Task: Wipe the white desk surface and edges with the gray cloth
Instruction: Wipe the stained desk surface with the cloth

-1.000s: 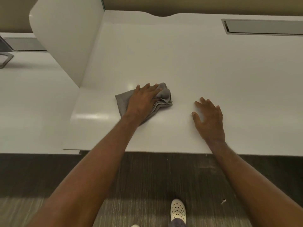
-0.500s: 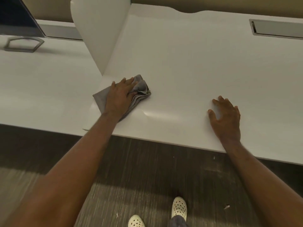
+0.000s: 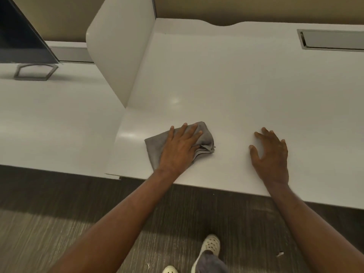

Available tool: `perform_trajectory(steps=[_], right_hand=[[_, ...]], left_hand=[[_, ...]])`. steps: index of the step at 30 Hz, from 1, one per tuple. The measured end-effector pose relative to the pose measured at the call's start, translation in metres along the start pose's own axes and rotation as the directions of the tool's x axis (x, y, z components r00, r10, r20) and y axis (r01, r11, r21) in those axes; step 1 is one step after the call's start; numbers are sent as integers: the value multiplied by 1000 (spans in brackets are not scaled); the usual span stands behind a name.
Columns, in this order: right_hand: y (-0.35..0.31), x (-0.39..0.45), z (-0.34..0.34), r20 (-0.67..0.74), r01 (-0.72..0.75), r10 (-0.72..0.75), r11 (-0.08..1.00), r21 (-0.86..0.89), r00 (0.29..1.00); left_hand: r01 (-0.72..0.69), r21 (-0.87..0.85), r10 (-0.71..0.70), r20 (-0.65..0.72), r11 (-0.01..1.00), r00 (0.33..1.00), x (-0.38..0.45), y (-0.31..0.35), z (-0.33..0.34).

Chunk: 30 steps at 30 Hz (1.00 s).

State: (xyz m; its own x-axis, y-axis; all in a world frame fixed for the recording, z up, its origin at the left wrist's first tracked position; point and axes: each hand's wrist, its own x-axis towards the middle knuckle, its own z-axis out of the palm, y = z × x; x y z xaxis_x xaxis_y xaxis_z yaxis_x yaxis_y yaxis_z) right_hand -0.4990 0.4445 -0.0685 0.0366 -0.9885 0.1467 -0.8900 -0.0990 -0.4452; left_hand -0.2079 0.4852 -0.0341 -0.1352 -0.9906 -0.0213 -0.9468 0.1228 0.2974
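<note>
Flat on the white desk (image 3: 226,85), the left hand (image 3: 180,147) presses down on the gray cloth (image 3: 204,139), fingers spread and extended over it rather than curled around it. That cloth is bunched into folds at its 3 o'clock side and lies smoother toward 9 o'clock, near the front edge of the desk and toward its left end. At 3 o'clock from the cloth, well apart from it, the right hand (image 3: 270,154) rests palm-down on the bare desk, fingers loose and splayed, holding nothing. A white divider panel (image 3: 120,50) stands upright at 11 o'clock from the cloth, with a neighbouring desk (image 3: 49,123) beyond it carrying a monitor (image 3: 21,40) (only part of its dark screen and its stand show). A recessed slot (image 3: 332,39) sits at 1 o'clock. Pale perforated shoes (image 3: 210,244) show on the dark floor (image 3: 59,213) at 6 o'clock.
</note>
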Motion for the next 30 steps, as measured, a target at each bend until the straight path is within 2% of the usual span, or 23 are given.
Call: perform_trajectory(steps=[5,12,17,22,27,30], right_hand=[[0,2,-1,13,10,-10,1000,-13,1000],[-1,2,-2,19,7,-7,1000,-17,1000],[-1,1,0,15,15,-14,998,-65,1000],[-2,0,-1,17,23,-21,994,-110,1000],[-8,0,-5,33,19,-14,988,-156,999],[-11,1,-5,47,-1,8,988,-155,999]], left_hand=[[18,32,-20,61,999,998,68,-17,-14],[194,-4,-193,-52,981,980,114,-96,-37],[314,-78,-322,-137,946,937,91,-126,-45],[358,-98,-371,-191,928,909,40,-156,-47],[358,-198,-394,-193,912,899,1,-162,-40],[331,-184,-365,-198,926,910,-17,-162,-36]])
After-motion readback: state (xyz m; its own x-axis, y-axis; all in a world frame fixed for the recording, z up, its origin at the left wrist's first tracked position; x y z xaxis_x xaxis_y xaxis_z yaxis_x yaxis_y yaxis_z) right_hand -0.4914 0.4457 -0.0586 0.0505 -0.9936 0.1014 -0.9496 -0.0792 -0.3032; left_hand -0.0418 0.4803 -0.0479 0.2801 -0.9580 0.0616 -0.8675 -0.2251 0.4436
